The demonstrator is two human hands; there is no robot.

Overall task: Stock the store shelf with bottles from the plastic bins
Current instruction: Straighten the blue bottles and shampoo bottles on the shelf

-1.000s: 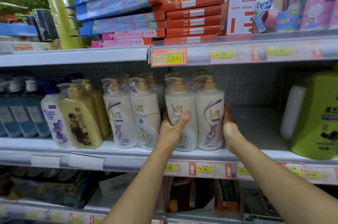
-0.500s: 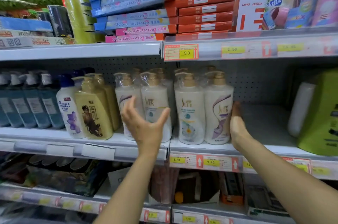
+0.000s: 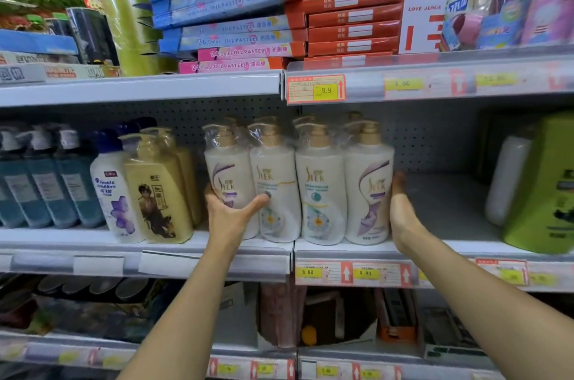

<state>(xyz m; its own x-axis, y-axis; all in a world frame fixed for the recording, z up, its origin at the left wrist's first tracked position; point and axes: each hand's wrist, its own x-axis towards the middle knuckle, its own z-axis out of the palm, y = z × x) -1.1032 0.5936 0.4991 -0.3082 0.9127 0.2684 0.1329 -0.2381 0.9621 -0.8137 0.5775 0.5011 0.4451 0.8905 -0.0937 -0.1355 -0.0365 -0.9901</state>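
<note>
**Store shelf, middle tier: white row bracketed by my two hands**

The shelf (image 3: pixel 441 209) front lip is nearest me. My left hand (image 3: pixel 231 215) wraps the left-end white bottle (image 3: pixel 230 171), with the thumb across its front and fingers round its left side. My right hand (image 3: pixel 402 212) is flat, fingers straight, pressed on the outer side of the right-end white bottle (image 3: pixel 368 190). Four bottles stand upright and touching, the row running left to right between my palms. Next move is probably a sideways slide. Bare deck lies right of my right hand, with a green jug (image 3: pixel 540 187) beyond it. More pumps sit behind. Bins not in view.
</note>
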